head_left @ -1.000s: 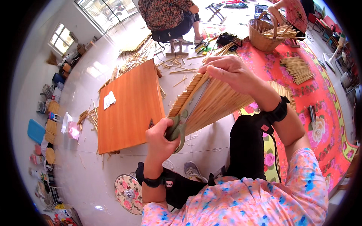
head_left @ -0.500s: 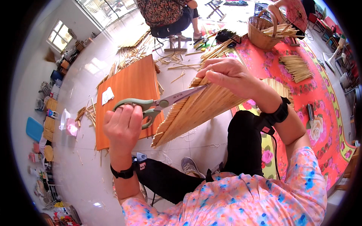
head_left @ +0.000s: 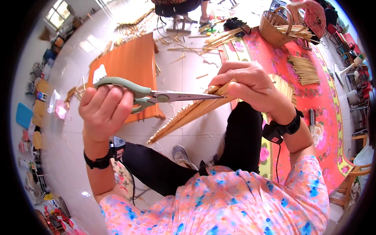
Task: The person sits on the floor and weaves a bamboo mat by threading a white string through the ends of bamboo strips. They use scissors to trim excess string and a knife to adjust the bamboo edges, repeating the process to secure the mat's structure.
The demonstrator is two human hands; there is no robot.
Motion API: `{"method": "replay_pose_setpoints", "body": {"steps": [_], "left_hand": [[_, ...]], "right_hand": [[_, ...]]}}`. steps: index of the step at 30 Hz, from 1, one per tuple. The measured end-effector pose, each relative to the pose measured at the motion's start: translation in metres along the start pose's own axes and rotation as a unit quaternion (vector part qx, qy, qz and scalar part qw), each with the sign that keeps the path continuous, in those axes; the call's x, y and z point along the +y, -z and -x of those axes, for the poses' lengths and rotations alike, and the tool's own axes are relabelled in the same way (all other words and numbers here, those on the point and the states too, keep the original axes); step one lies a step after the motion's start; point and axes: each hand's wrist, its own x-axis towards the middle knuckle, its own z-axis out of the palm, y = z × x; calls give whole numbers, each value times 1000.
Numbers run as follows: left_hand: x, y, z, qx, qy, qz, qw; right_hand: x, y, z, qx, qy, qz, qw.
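Head view: our left hand (head_left: 105, 113) is closed around the green handles of the scissors (head_left: 156, 94) — blades nearly shut, tips touching the top end of the bamboo strip mat (head_left: 188, 113). Our right hand (head_left: 246, 84) pinches that same top end, fingers curled tight. The mat slants down-left over our knees — orange low table (head_left: 129, 66) behind it, red floral rug (head_left: 321, 98) to the right.

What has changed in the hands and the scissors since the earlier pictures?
The left hand lifted the green-handled scissors from the mat's lower edge up to its top end, blades now level at the right hand. The right hand still grips the woven bamboo mat; the person stays seated.
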Motion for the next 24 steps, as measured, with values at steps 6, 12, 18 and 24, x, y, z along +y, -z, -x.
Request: {"method": "replay_pose_setpoints", "body": {"steps": [6,12,18,24], "left_hand": [[42,17,7,2,30,-44,999],[65,24,19,-2,23,-80,997],[80,22,37,-7,-9,-89,996],[85,12,49,18,-63,-107,992]], "right_hand": [[-14,-4,32,51,47,119,990],[-18,-18,57,49,56,191,979],[-27,-36,79,17,5,221,975],[-27,-42,96,18,-26,232,972]]}}
